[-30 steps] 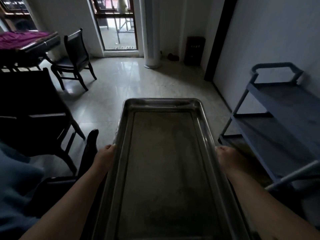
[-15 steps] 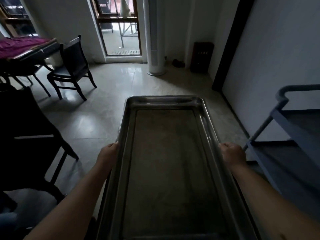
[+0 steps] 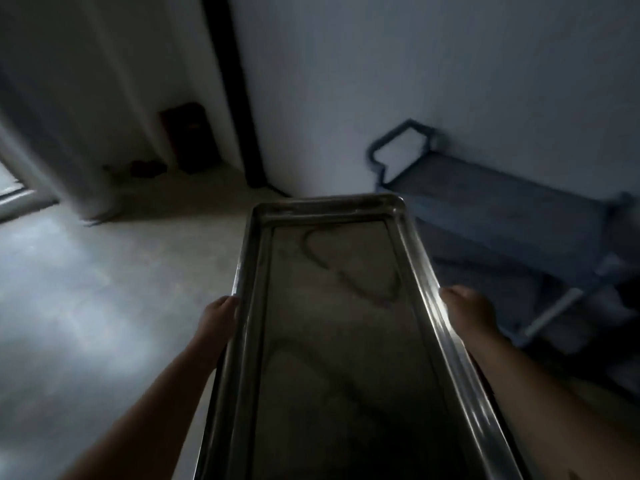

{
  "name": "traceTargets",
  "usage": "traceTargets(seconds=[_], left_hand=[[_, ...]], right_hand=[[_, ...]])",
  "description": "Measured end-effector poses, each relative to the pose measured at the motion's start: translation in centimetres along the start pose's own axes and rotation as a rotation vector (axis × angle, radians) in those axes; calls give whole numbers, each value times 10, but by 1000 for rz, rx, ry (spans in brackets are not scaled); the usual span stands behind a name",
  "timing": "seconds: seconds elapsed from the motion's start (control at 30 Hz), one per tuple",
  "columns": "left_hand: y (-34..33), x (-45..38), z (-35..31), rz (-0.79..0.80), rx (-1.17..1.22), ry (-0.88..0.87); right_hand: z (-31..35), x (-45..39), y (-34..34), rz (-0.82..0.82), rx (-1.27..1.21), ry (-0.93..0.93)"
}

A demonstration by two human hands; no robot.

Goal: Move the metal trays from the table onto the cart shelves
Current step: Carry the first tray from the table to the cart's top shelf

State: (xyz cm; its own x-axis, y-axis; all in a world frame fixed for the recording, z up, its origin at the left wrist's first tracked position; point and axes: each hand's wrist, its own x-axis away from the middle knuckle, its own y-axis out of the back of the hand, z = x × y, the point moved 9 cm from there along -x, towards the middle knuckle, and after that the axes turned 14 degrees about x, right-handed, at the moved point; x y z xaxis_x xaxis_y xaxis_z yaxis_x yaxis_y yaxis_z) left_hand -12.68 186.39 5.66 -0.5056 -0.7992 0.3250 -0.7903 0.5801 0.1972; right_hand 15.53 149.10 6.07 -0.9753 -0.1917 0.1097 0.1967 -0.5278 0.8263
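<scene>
While both hands grip its rims: one metal tray (image 3: 341,358) | left hand (image 3: 219,315) closed on it | right hand (image 3: 468,311) likewise | one cart (image 3: 502,216) beside.

pretty dim room, whole shot is blurry. pale tiled floor (image 3: 104,306) catching a bit of daylight from the left edge, plain white wall (image 3: 415,81) on the right, a dark vertical strip (image 3: 235,91) running down it, small dark box (image 3: 188,138) in the corner

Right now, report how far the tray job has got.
Done: nothing visible on the cart shelves. In hand: one empty metal tray, carried level by its long edges in the left hand and right hand, pointing toward the cart. Left: set it on a shelf.
</scene>
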Motion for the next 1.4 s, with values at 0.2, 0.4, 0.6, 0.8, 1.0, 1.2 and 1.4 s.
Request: traceTargets(seconds=[0.2,0.4,0.6,0.8,1.0,1.2,1.4], left_hand=[[-182,-14,-61,437,-164,-151],[-290,-5,-71,601,-352,-201],[-332,-15,-69,534,-312,-143],[-353,-30,-66,473,-241,-52],[-396,-83,-81,448,-218,-17],[-456,-161,-110,469,-197,33],[-490,-218,-135,417,-212,81]], right_hand=[[-148,71,73,-286,-209,-434],[-220,95,103,-364,-246,-607],[-236,21,124,-273,-192,-544],[-245,-53,129,-162,-175,-481],[-236,-138,126,-138,-95,-475],[-206,-249,142,-180,-48,-443],[-193,-338,140,-165,16,-428]])
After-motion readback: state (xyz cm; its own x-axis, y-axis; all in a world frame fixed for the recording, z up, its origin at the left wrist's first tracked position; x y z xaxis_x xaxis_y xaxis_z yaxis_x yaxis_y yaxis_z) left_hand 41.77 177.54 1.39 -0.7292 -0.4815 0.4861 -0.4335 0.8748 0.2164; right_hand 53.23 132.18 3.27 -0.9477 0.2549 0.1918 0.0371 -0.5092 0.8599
